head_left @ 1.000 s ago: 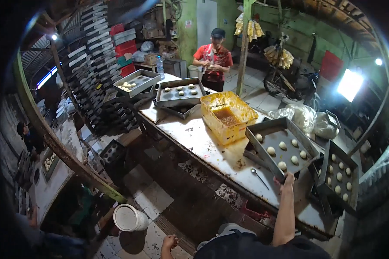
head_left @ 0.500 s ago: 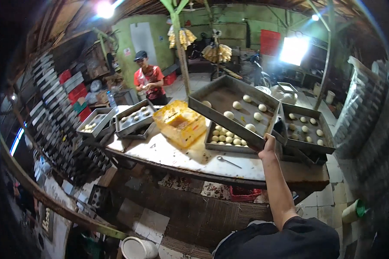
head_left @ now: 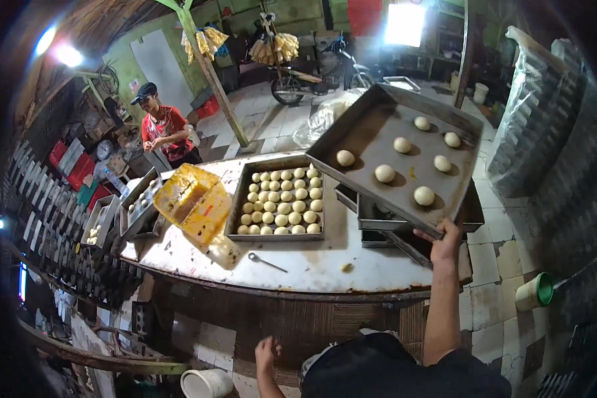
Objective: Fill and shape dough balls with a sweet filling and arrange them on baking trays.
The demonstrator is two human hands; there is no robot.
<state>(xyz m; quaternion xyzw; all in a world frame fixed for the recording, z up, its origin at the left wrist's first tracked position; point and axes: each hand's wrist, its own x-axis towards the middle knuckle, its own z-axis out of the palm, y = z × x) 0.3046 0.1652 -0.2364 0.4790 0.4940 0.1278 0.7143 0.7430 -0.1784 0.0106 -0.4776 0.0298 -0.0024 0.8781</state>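
My right hand [head_left: 446, 242] grips the near corner of a grey metal baking tray [head_left: 371, 99]. The tray is held tilted over the stacked trays at the right end of the table. Several pale round dough balls [head_left: 402, 144] sit spaced apart in it. Away from the table's front edge, my left hand [head_left: 266, 353] is low, its fingers curled with nothing visible in them. On the white tabletop [head_left: 331, 268], a second tray [head_left: 234, 205] is full of dough balls in close rows. A metal spoon-like tool [head_left: 267, 263] lies in front of it.
A stained yellow plastic tub [head_left: 209, 215] stands left of the full tray, with smaller trays [head_left: 132, 209] beyond it. Stacked trays [head_left: 378, 222] fill the right end. A co-worker [head_left: 166, 129] stands at the far left. White bucket [head_left: 205, 383] and green-rimmed bucket [head_left: 536, 292] stand on the floor.
The held tray has moved right, off the full tray, now uncovered, to over the right-hand stack. My left hand has come into view. The whole view has shifted and tilted.
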